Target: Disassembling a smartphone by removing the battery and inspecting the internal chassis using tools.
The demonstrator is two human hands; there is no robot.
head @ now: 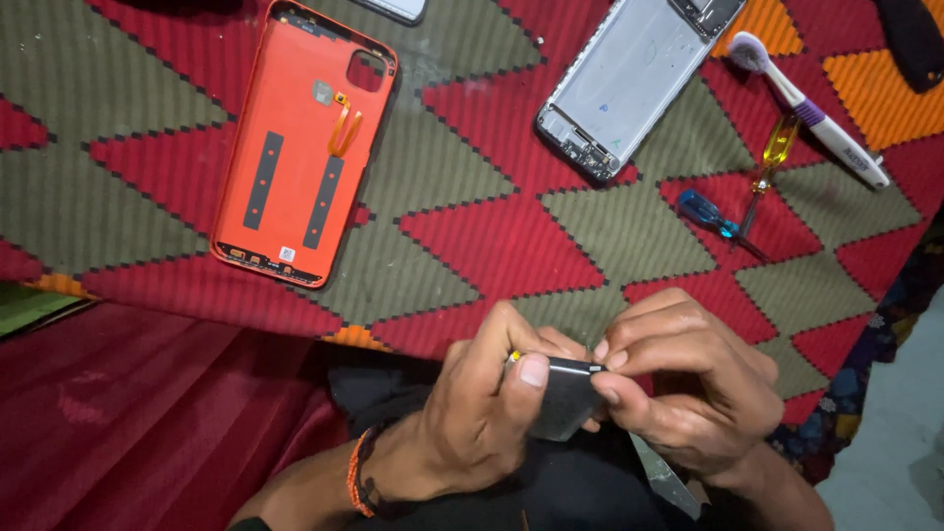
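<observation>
Both of my hands hold a small flat grey phone battery [562, 398] at the bottom centre. My left hand [482, 413] grips it from the left, thumb pressed on its top edge. My right hand [688, 383] pinches its right edge with thumb and fingertips. An orange bead bracelet sits on my left wrist. On the patterned cloth above lie an orange phone back cover [300, 147], inner side up, and a silver phone frame [629, 84].
A white and purple toothbrush [816, 113], a yellow-handled screwdriver [772, 157] and a blue-handled screwdriver [713, 216] lie at the right on the red, green and orange cloth [492, 226]. A dark object [914, 39] is at the top right corner.
</observation>
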